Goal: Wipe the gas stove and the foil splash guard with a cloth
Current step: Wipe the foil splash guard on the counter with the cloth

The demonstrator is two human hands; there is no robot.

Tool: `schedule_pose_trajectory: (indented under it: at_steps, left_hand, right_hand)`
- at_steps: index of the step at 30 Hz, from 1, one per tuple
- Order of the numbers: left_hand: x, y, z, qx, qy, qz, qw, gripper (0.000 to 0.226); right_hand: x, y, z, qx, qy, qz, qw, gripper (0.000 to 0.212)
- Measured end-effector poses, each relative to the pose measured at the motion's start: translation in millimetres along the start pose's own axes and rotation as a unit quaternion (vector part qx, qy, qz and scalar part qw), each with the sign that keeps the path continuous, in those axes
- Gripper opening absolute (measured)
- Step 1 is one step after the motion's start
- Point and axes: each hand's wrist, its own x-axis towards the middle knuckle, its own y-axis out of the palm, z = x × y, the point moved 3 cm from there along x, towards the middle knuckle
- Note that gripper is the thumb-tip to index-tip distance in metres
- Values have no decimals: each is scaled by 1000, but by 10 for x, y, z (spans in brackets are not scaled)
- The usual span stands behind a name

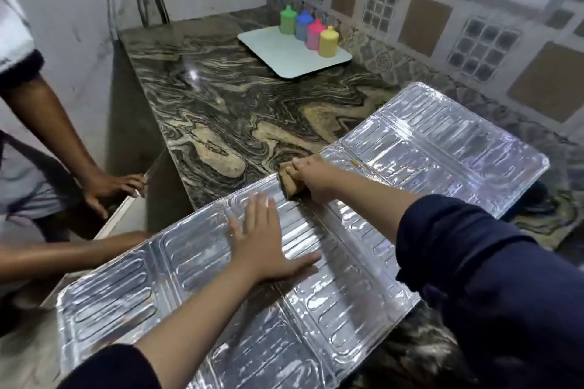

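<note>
The foil splash guard [426, 148] lies flat and unfolded across the marble counter, running from the lower left to the right. My left hand [265, 243] presses on its middle panel with straight, spread fingers. My right hand [313, 178] grips a small brown cloth [292, 191] at the guard's far edge, where the foil meets the counter. Most of the cloth is hidden under my fingers. No gas stove is in view.
The marble counter [227, 98] stretches back to a tiled wall. A white tray [278, 50] with several coloured bottles [308, 30] stands at the back. Another person stands at the left, one hand [110, 186] on a white board by the counter's edge.
</note>
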Motion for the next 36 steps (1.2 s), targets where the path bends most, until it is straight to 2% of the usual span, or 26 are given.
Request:
schedule_pose_trajectory:
  at_steps: [3, 7, 14, 21, 28, 36]
  left_hand:
    - [113, 117, -141, 13, 29, -27, 999, 137]
    - [164, 203, -148, 40, 29, -60, 997, 125]
    - [185, 239, -137, 39, 18, -82, 996, 125]
    - [188, 225, -145, 54, 34, -68, 996, 133]
    - [206, 230, -148, 61, 31, -52, 996, 135]
    - [191, 233, -150, 64, 33, -50, 996, 134]
  right_hand:
    - [-4, -48, -25, -3, 0, 3, 1000, 73]
    - [-22, -77, -52, -4, 3, 8, 1000, 77]
    - [-217, 64, -112, 80, -10, 15, 997, 77]
    - [-768, 300, -222, 129, 1, 64, 990, 73]
    - [-1350, 256, -157, 136, -16, 161, 977, 64]
    - [-1772, 310, -171, 167, -18, 310, 936, 62]
